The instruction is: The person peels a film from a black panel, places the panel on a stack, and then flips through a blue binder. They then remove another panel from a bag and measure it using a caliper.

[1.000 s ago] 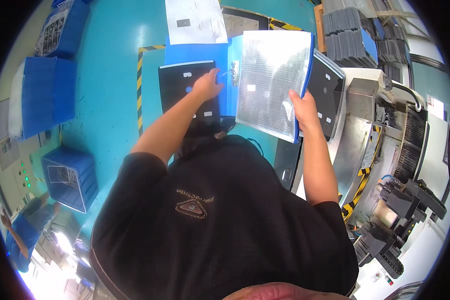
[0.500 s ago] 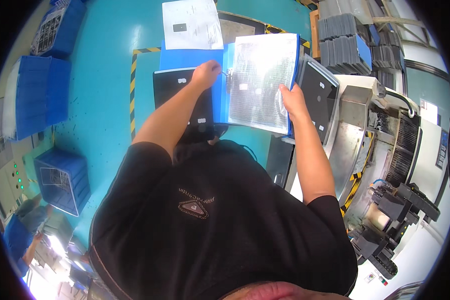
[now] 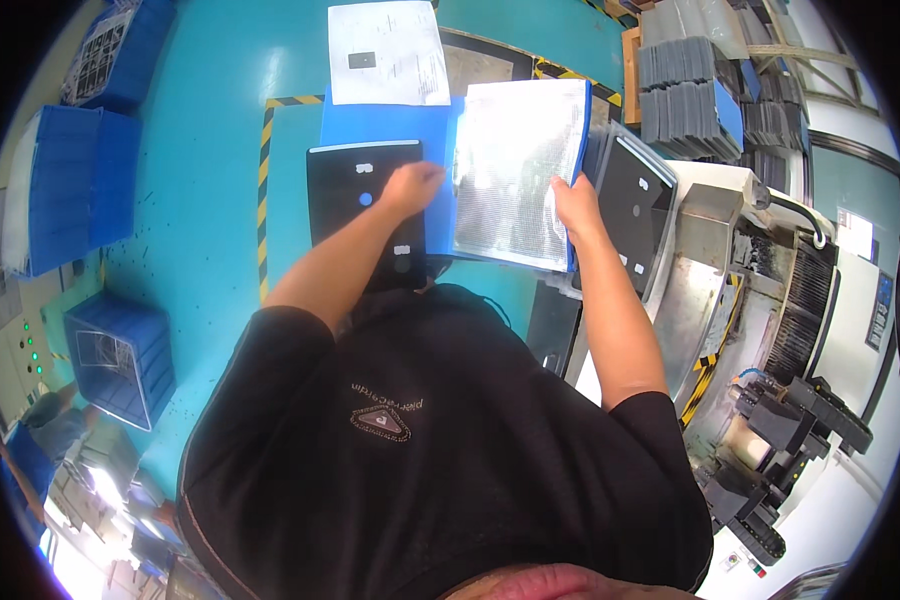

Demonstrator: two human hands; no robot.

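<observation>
Head view looks down over a black shirt (image 3: 420,470) and two bare forearms reaching up toward a blue folder (image 3: 385,125) lying open above a turquoise floor (image 3: 210,150). At the folder's middle, the left hand (image 3: 410,187) rests with fingers curled together against the inner edge of a silvery plastic sleeve (image 3: 515,170), just where that sleeve meets the folder's spine; whether the fingertips pinch the sleeve edge cannot be told. Over at the sleeve's lower right edge, the right hand (image 3: 575,205) grips it, thumb on the front and fingers behind, so the sleeve stands lifted and tilted like a turning page, its blue backing showing along the right rim. A black tray (image 3: 355,195) with small white marks and a blue dot lies on the folder's left half, partly under the left forearm. A second black tray (image 3: 635,215) sits to the right of the sleeve, beside grey machine housing (image 3: 710,260). A white printed sheet (image 3: 385,50) lies above the folder, touching its top edge. Yellow and black hazard tape (image 3: 264,180) runs along the floor left of the folder. Blue crates (image 3: 65,190) stand well apart on the left, and stacks of grey trays (image 3: 685,110) fill the upper right.
</observation>
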